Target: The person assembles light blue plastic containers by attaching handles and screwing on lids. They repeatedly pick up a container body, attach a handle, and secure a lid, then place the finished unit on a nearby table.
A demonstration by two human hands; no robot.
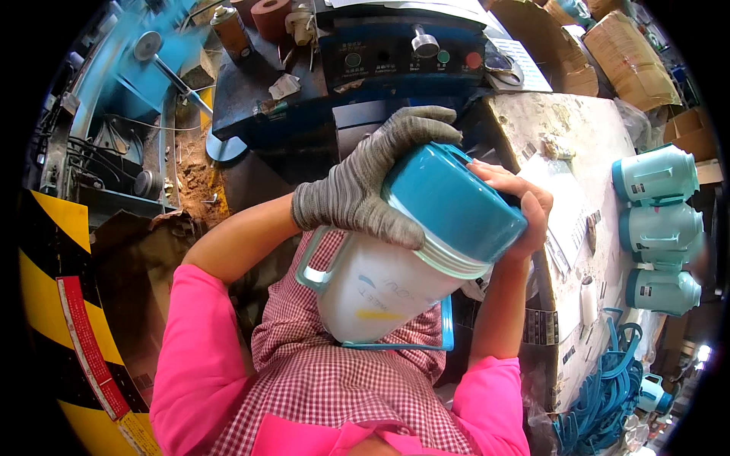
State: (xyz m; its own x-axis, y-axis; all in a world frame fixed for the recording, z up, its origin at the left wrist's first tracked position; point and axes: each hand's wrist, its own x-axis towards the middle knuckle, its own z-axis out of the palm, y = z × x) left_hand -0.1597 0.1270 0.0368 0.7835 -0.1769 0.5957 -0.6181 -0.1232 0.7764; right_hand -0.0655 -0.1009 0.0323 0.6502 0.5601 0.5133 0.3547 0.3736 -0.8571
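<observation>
The left hand, in a grey knit glove, lies curled over the teal base of a white jug tipped upside down against the person's chest. The bare right hand grips the base from the far side. To the right of the right hand, three pale teal jugs lie on the counter. Beyond the left hand stands a blue machine.
</observation>
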